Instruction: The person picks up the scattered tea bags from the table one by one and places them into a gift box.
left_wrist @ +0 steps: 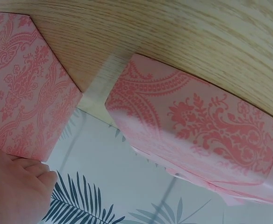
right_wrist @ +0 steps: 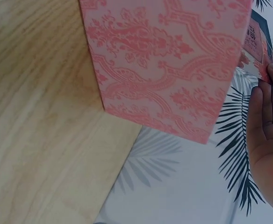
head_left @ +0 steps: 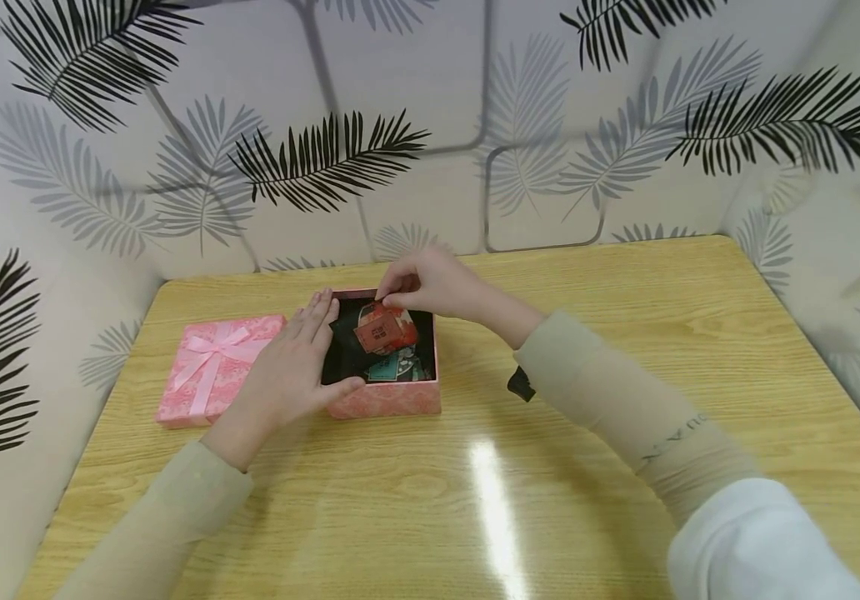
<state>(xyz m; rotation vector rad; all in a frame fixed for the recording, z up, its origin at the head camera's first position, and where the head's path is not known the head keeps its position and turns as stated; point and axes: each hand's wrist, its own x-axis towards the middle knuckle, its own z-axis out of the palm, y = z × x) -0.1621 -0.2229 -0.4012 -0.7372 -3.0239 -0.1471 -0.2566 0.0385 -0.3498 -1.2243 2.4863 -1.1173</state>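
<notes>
In the head view, my right hand (head_left: 436, 283) pinches the top edge of a red printed packet (head_left: 383, 331) with a darker red label, held over an open pink patterned box (head_left: 388, 402). The right wrist view shows the same packet (right_wrist: 256, 44) between thumb and fingers beside the box wall. My left hand (head_left: 287, 367) rests on the box's left rim, fingers fairly straight and thumb out along the front edge. Inside the black-lined box lies a teal printed packet (head_left: 385, 369); part of it is hidden under the red one.
Left of the box lies its pink lid (head_left: 188, 350) with a ribbon bow, partly behind my left hand. A small black object (head_left: 522, 384) shows beside my right sleeve on the wooden table (head_left: 587, 517). Leaf-patterned covering (head_left: 430, 200) rises behind the table's far edge.
</notes>
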